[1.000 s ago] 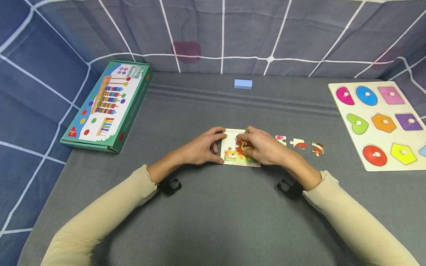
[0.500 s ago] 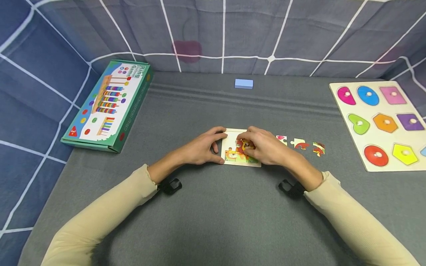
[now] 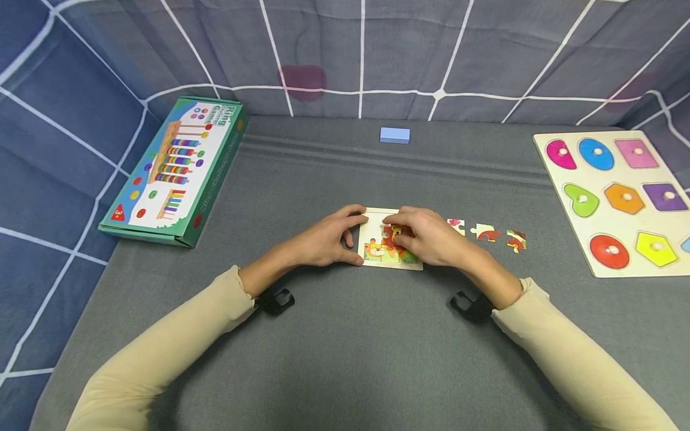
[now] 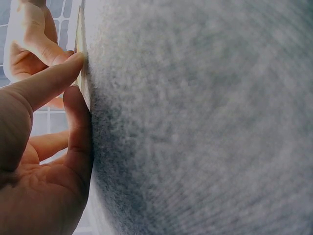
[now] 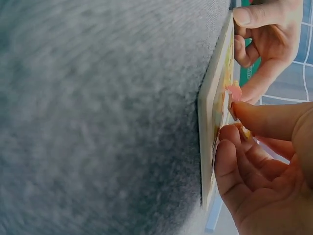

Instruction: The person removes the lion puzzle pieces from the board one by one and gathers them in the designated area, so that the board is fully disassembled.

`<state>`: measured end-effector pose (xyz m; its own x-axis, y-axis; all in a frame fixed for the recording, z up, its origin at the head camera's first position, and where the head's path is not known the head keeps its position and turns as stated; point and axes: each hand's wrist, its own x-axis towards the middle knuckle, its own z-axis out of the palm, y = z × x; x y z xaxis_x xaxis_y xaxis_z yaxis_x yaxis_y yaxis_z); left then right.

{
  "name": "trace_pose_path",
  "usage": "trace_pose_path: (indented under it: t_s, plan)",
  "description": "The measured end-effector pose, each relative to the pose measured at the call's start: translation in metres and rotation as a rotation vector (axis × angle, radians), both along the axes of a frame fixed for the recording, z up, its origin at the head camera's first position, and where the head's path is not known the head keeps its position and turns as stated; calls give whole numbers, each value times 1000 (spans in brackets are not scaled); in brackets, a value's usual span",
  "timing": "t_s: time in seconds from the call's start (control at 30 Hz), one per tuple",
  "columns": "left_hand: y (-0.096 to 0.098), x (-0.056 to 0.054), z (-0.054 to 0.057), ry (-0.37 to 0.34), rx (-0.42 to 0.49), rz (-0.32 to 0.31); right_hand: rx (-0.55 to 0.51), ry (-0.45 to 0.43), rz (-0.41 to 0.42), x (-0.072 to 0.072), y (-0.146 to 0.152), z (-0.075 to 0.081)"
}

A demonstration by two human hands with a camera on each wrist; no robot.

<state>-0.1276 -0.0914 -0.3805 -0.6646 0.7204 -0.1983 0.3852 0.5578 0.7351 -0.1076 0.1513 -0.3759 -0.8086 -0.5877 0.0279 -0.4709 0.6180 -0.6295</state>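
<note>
1. Right hand, centre of the head frame: thumb and fingertips nearly together, pinching a puzzle piece. On the right wrist feed I read the piece as tipped up, its pinkish-red face showing; the fingers hide most of it.
2. Left hand, just left of centre: thumb and forefinger spread apart, one at each left-hand corner of the puzzle tray, holding that edge. The other fingers bend in beneath.
3. Puzzle tray: flat, at the middle of the head frame, between the hands. A partial animal picture in yellow, red and green fills its lower part; pale wood shows upper left. I cannot tell how much picture lies under the right hand.
4. Right of that hand, a row of loose pieces: pink-marked piece nearest it, then red-and-white piece, then mixed-colour piece.
5. Upper centre: blue block.
6. Right side, cut by the frame edge: shape board with knobbed shapes.
7. Upper left: green box, lying flat.
8. All on grey cloth; checked curtain across the top.
</note>
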Motion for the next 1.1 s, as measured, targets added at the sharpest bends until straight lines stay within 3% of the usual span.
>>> trace_pose_path:
  t_s: [0.33, 0.57, 0.83, 1.1]
  plan:
    - [0, 0, 1, 1, -11, 1, -137, -160, -67, 1, 7, 5]
    - [0, -1, 0, 7, -18, -1, -138, -222, -76, 4, 21, 10]
    - [0, 0, 0, 14, -22, 2, -164, -250, -69, 12, 42, 7]
    - [1, 1, 1, 15, -28, 3, -196, -277, -99, 30, 73, 9]
